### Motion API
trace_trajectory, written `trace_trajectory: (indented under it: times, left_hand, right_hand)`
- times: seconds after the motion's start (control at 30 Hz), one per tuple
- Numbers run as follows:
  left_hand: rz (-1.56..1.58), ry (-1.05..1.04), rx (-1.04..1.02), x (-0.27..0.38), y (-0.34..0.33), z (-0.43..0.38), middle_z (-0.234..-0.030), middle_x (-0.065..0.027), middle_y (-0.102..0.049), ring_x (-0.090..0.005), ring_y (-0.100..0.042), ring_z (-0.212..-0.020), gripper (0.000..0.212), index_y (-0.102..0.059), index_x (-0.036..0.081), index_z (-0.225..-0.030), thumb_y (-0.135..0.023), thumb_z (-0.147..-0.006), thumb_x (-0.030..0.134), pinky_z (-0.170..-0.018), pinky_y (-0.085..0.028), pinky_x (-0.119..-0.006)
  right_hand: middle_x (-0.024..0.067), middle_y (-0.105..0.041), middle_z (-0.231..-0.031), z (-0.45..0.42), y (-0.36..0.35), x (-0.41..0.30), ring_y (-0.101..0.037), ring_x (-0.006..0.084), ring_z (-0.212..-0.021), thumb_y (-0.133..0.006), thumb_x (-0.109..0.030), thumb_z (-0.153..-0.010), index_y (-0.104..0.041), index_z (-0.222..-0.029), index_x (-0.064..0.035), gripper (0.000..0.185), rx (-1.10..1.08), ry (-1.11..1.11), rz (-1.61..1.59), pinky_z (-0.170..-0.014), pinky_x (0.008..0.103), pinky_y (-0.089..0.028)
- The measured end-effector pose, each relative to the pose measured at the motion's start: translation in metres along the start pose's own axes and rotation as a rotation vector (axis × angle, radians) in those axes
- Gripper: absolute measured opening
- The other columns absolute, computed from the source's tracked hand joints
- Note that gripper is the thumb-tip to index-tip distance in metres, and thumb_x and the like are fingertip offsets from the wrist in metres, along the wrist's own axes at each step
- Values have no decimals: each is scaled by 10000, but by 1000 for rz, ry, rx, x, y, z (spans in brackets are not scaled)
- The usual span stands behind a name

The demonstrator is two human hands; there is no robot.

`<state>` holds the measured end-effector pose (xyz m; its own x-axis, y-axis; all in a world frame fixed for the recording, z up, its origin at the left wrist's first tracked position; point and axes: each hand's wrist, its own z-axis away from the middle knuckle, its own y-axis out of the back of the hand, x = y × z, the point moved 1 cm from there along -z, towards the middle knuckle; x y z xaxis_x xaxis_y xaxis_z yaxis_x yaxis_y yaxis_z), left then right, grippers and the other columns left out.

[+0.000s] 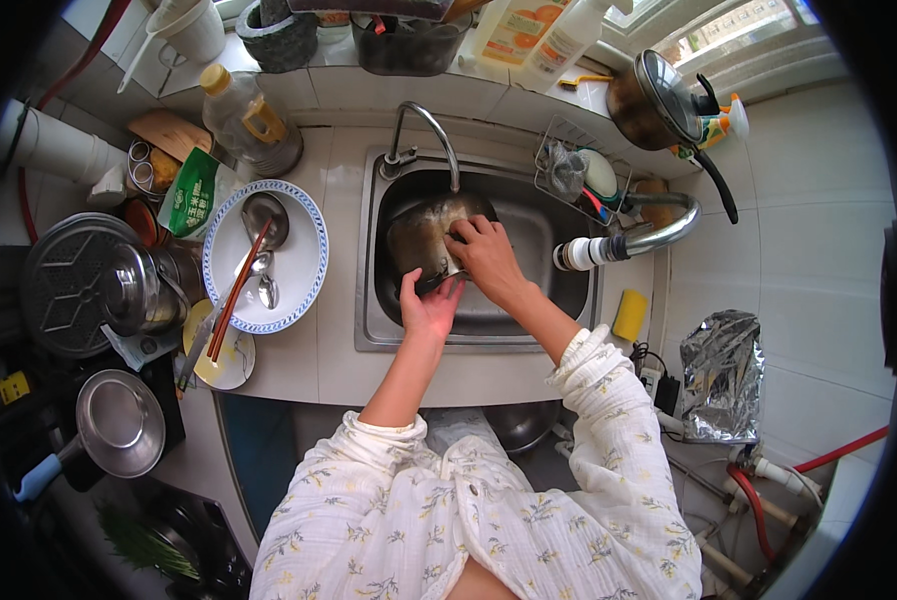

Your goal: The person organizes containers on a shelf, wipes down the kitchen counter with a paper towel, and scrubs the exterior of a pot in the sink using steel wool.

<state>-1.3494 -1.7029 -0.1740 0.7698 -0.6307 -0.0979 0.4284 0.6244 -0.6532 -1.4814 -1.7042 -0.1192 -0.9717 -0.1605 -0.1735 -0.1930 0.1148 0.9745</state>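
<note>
A scorched, brown-stained metal pot (416,234) lies tilted in the stainless steel sink (553,330), below the slim curved tap (427,112). My left hand (428,309) holds the pot by its near edge, thumb up along the side and fingers spread beneath. With bent fingers, my right hand (490,259) presses on the pot's side, over a paler patch of metal. Whether a small scrubber sits under those fingertips is hidden. The white-ended spout of the larger faucet (595,253) hangs over the sink's right part.
Left of the sink stands a blue-rimmed bowl (313,247) with a ladle, spoons and chopsticks. A wire rack (561,131) with scrubbing things hangs at the back right corner. A yellow sponge (630,316) lies to the right. A lidded saucepan (643,105) rests on the sill.
</note>
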Motion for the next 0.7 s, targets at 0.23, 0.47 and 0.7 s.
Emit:
trace_trajectory:
  times: [0.23,0.47,0.7]
  left_hand:
    - [-5,-13,-8,-6,4,-1,-1198,-182,-479,-307,-459,-1176,497,-424,-38,-1186,-550,-755,172,-1071,-309,-458]
    - [7,-32,-22,-6,10,-4,-1213,-245,-441,-374,-443,-1178,514,-387,-102,-1177,-532,-744,135,-1081,-305,-478]
    - [12,-43,-21,-9,4,-5,-1206,-255,-437,-382,-441,-1172,504,-383,-110,-1162,-523,-738,125,-1085,-296,-484]
  right_hand:
    - [21,-551,-984,17,1,-3,-497,220,-953,-558,-118,-720,-654,-975,-89,274,36,-29,28,-741,354,-387]
    - [17,-555,-1041,16,-2,-5,-486,222,-1019,-638,-67,-658,-641,-1024,-108,369,-22,-88,-17,-781,358,-391]
    - [23,-554,-1010,4,0,-2,-493,222,-969,-566,-118,-713,-653,-994,-90,295,25,-63,30,-758,353,-386]
